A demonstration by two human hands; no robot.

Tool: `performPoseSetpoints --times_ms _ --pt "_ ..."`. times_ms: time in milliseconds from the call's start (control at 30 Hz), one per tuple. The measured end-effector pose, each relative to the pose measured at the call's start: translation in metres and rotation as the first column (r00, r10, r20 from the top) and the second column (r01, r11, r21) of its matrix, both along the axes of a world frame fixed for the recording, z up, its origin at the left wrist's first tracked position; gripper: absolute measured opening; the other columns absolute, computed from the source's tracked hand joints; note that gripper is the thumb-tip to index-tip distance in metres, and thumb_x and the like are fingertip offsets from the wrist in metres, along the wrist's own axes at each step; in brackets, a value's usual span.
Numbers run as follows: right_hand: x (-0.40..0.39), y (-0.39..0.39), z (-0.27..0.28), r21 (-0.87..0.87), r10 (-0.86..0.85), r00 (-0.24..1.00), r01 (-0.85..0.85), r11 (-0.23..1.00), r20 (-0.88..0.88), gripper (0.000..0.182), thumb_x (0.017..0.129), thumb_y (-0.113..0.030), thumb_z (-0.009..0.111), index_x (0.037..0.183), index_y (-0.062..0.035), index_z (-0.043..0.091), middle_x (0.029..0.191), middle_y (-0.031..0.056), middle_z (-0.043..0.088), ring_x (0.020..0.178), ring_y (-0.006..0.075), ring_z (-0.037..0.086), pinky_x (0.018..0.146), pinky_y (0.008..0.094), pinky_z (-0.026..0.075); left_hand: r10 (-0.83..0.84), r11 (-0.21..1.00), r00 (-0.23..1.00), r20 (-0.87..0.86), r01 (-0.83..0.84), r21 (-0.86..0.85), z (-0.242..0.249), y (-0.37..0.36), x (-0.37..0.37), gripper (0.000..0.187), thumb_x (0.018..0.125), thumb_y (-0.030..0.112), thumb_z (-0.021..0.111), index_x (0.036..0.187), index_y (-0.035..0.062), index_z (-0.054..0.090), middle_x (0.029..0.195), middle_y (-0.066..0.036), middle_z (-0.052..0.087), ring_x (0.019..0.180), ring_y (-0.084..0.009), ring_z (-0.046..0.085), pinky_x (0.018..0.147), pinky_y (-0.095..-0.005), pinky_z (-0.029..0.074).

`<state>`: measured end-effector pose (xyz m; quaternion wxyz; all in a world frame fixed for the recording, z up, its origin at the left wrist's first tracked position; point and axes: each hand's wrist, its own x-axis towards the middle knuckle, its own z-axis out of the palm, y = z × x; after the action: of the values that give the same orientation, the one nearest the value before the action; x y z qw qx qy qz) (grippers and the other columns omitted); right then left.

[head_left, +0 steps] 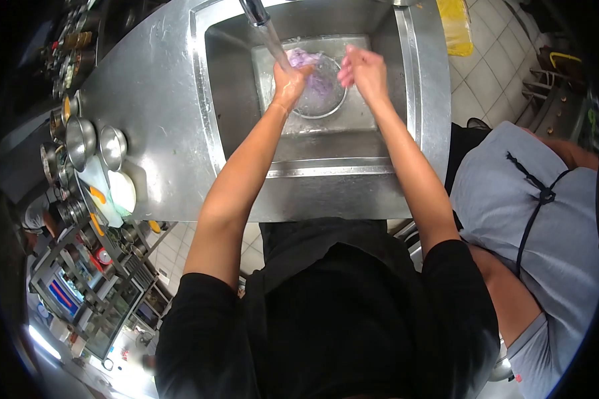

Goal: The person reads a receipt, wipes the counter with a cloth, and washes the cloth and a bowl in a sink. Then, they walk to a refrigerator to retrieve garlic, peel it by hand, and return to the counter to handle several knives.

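My left hand (pixel 291 82) is in the sink (pixel 236 86) under the stream from the tap (pixel 254 12). Its fingers are partly hidden and closed around a pale purple, crinkled bunch (pixel 302 57) whose kind I cannot make out. Below lies a round, water-filled bowl (pixel 338 105) with a bright rim; more purple stuff (pixel 321 85) shows inside it. At the bowl's right side hovers my right hand (pixel 363 70), slightly blurred, fingers loosely curled and apart, with nothing visible in it.
Metal bowls (pixel 113 147), a white bowl (pixel 122 191) and orange-handled tools (pixel 98 195) stand along the steel counter (pixel 156 100) at left. A co-worker in a grey apron (pixel 512 173) stands close on my right. A yellow object (pixel 455 30) is beyond the sink's right edge.
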<state>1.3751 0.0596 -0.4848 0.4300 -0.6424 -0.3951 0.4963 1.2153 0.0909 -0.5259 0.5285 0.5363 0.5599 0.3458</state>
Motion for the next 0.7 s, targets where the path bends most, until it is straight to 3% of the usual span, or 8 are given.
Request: performPoseSetpoints --times_ms 67,133,200,333,400,433,500,700 --pt "-0.013 -0.022 -0.03 -0.452 -0.004 0.924 -0.183 0.873 -0.382 0.062 0.087 -0.049 0.045 0.101 0.0097 0.055 0.082 0.0213 0.063 0.072 0.0205 0.064 0.061 0.0298 0.053 0.417 0.908 0.749 0.516 -0.316 -0.275 -0.059 0.007 -0.009 0.012 0.075 0.0 0.058 0.087 0.002 0.057 0.078 -0.007 0.059 0.066 -0.0169 0.056 0.06 -0.0313 0.046" --pt "-0.051 -0.04 -0.05 -0.642 -0.346 0.61 -0.369 0.672 -0.713 0.071 0.083 -0.06 0.041 0.101 0.008 0.052 0.096 0.0252 0.06 0.09 0.0279 0.062 0.075 0.0371 0.052 0.58 0.801 0.726 0.369 -0.426 -0.421 -0.051 0.003 -0.01 0.009 0.078 0.0 0.056 0.087 0.0015 0.057 0.077 -0.007 0.058 0.064 -0.0175 0.055 0.057 -0.0315 0.046" --pt "-0.086 -0.04 -0.096 -0.535 -0.518 0.159 -0.401 0.744 -0.84 0.053 0.085 -0.048 0.048 0.096 0.0038 0.053 0.095 0.0214 0.059 0.092 0.031 0.058 0.08 0.0444 0.048 0.711 0.656 0.676 0.194 -0.538 -0.53 -0.035 -0.009 -0.011 0.006 0.081 0.001 0.054 0.087 0.0011 0.056 0.077 -0.008 0.057 0.062 -0.0181 0.054 0.054 -0.0317 0.045" --pt "-0.126 -0.006 -0.201 -0.514 -0.536 -0.037 -0.231 0.826 -0.844 0.035 0.087 -0.032 0.05 0.095 0.0013 0.054 0.086 0.0151 0.059 0.08 0.0314 0.059 0.074 0.0457 0.049 0.718 0.648 0.622 0.312 -0.435 -0.625 -0.002 -0.043 -0.042 0.012 0.087 0.009 0.052 0.095 0.0003 0.052 0.081 -0.008 0.054 0.07 -0.0186 0.053 0.06 -0.0329 0.045" --pt "-0.106 0.002 -0.239 -0.336 -0.55 -0.361 -0.509 0.793 -0.753 0.022 0.086 -0.019 0.05 0.096 0.0006 0.054 0.078 0.0113 0.057 0.07 0.0289 0.057 0.07 0.0453 0.05 0.606 0.718 0.713 0.354 -0.298 -0.629 0.012 -0.055 -0.063 0.024 0.09 0.015 0.05 0.108 0.0015 0.044 0.092 -0.007 0.049 0.084 -0.0178 0.049 0.073 -0.0354 0.044" --pt "-0.109 0.007 -0.226 -0.326 -0.546 -0.369 -0.512 0.795 -0.753 0.022 0.086 -0.019 0.05 0.096 0.0006 0.054 0.078 0.0113 0.057 0.07 0.0289 0.057 0.07 0.0453 0.05 0.603 0.722 0.717 0.35 -0.304 -0.622 0.026 -0.062 -0.068 0.024 0.09 0.015 0.05 0.108 0.0015 0.044 0.092 -0.007 0.049 0.084 -0.0178 0.049 0.073 -0.0354 0.044" --pt "-0.099 0.022 -0.183 -0.689 -0.663 0.189 -0.227 0.688 -0.724 0.018 0.086 -0.015 0.049 0.094 0.0005 0.055 0.082 0.0129 0.058 0.073 0.0268 0.059 0.07 0.0427 0.051 0.617 0.726 0.701 0.356 -0.333 -0.602 0.06 -0.068 -0.064 0.01 0.087 0.012 0.054 0.084 0.0027 0.053 0.071 -0.003 0.053 0.057 -0.011 0.05 0.05 -0.0268 0.043" --pt "-0.077 0.033 -0.116 -0.379 -0.369 0.547 0.099 0.92 -0.752 0.02 0.088 -0.009 0.046 0.104 -0.0014 0.055 0.097 0.0141 0.06 0.088 0.0255 0.06 0.079 0.0384 0.049 0.284 0.935 0.93 0.233 -0.214 -0.284 0.058 -0.05 -0.059 0.014 0.077 0.006 0.065 0.083 0.0046 0.054 0.073 -0.001 0.051 0.063 -0.0104 0.051 0.059 -0.0248 0.044"
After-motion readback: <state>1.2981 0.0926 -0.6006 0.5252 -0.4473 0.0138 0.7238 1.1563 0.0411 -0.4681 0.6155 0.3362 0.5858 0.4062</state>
